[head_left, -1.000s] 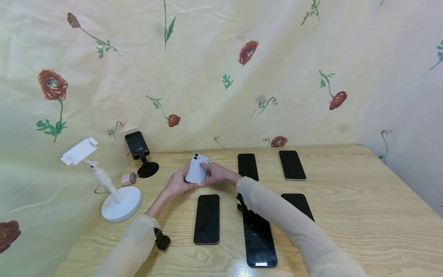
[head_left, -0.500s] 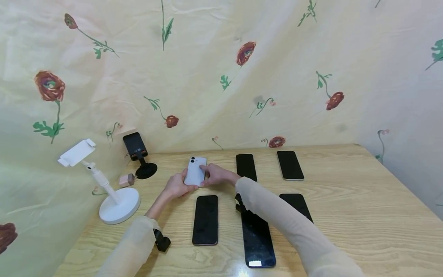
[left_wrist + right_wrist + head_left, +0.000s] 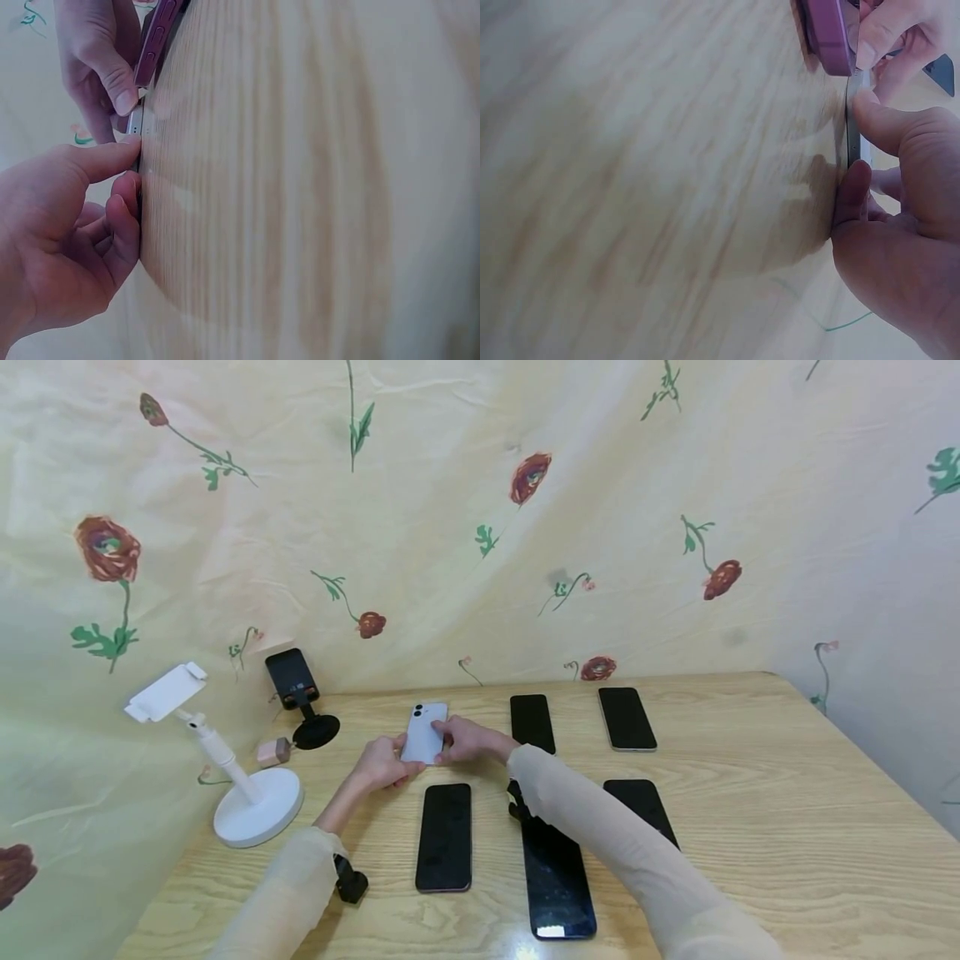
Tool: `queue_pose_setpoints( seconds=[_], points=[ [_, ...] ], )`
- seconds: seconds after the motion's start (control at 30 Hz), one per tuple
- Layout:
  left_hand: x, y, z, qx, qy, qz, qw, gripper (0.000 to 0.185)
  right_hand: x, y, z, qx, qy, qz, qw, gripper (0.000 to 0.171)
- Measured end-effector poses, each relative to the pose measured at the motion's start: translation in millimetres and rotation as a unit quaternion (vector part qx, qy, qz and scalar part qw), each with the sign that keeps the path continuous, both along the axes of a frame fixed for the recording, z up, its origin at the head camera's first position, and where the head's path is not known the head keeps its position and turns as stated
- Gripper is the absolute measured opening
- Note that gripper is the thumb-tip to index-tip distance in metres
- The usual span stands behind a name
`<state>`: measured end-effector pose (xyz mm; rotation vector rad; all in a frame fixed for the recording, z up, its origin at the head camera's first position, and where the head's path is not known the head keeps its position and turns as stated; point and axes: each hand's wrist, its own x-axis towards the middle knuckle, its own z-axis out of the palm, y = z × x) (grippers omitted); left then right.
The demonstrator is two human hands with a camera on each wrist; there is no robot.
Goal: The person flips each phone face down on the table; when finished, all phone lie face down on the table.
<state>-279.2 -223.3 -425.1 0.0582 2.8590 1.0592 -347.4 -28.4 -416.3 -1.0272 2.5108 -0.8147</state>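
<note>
A wide wooden table (image 3: 750, 827) fills the lower view, backed by a flowered cloth (image 3: 525, 527) hanging behind it. At the left stands a white phone stand (image 3: 225, 760), and behind it a black phone holder (image 3: 300, 693) with a small pink plug (image 3: 272, 750) just beside its base. Five dark phones lie face up: the long one (image 3: 558, 885) nearest, partly under the right sleeve, one (image 3: 445, 837) to its left, one (image 3: 641, 810) to its right, and two at the back, (image 3: 532, 723) and (image 3: 627, 718). Now the hands: both are on the white phone (image 3: 424, 732), back side up, camera lenses at the far end, at the back left of the rows. The left hand (image 3: 380, 764) curls round its near left edge, thumb and fingers pinching the side. The right hand (image 3: 468, 741) grips the right edge, thumb laid over the back. From the wrist views the phone's thin edge (image 3: 137, 142) sits low at the tabletop; whether it touches, I can't tell.
</note>
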Motion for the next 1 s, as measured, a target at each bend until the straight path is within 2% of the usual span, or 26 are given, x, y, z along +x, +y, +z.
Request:
queue_pose_setpoints(
  seconds=[0.2, 0.27, 0.33, 0.4, 0.47, 0.57, 0.7, 0.77, 0.87, 1.0],
  points=[
    [0.4, 0.5, -3.2, 0.006, -0.013, -0.005, 0.9999, 0.08, 2.5, 3.4, -1.7, 0.016, -0.003, 0.004, 1.0, 0.069],
    [1.3, -0.2, -3.6, 0.015, -0.021, 0.0, 0.9997, 0.08, 3.5, 6.1, -0.3, 0.021, 0.0, 0.016, 1.0, 0.06],
    [2.7, -1.2, -3.4, 0.029, -0.026, 0.005, 0.9992, 0.073, 5.1, 10.2, 3.7, 0.027, 0.008, 0.034, 0.999, 0.05],
    [5.1, -2.3, -2.6, 0.044, -0.031, 0.013, 0.9985, 0.058, 8.0, 17.0, 10.0, 0.037, 0.007, 0.047, 0.998, 0.048],
    [8.9, -3.1, -1.7, 0.051, -0.025, 0.015, 0.9983, 0.043, 11.8, 26.9, 18.3, 0.05, 0.006, 0.056, 0.997, 0.051],
    [14.1, -0.5, 1.9, 0.042, 0.011, 0.008, 0.999, 0.043, 15.8, 48.1, 33.6, 0.063, 0.024, 0.06, 0.996, 0.058],
    [15.7, 17.0, 15.7, 0.019, 0.089, -0.03, 0.9954, 0.057, 10.6, 83.9, 53.4, 0.047, 0.091, 0.061, 0.993, 0.051],
    [14.4, 30.9, 24.9, 0.002, 0.114, -0.059, 0.9918, 0.053, 4.8, 101.5, 60.5, 0.03, 0.105, 0.045, 0.993, 0.048],
    [11.2, 53.8, 35.3, -0.02, 0.123, -0.106, 0.9866, 0.05, -5.5, 125.8, 63.6, 0.011, 0.106, 0.001, 0.994, 0.047],
    [4.3, 84.7, 38.1, -0.05, 0.092, -0.142, 0.9843, 0.059, -17.0, 151.4, 56.2, -0.014, 0.055, -0.063, 0.996, 0.047]
  ],
)
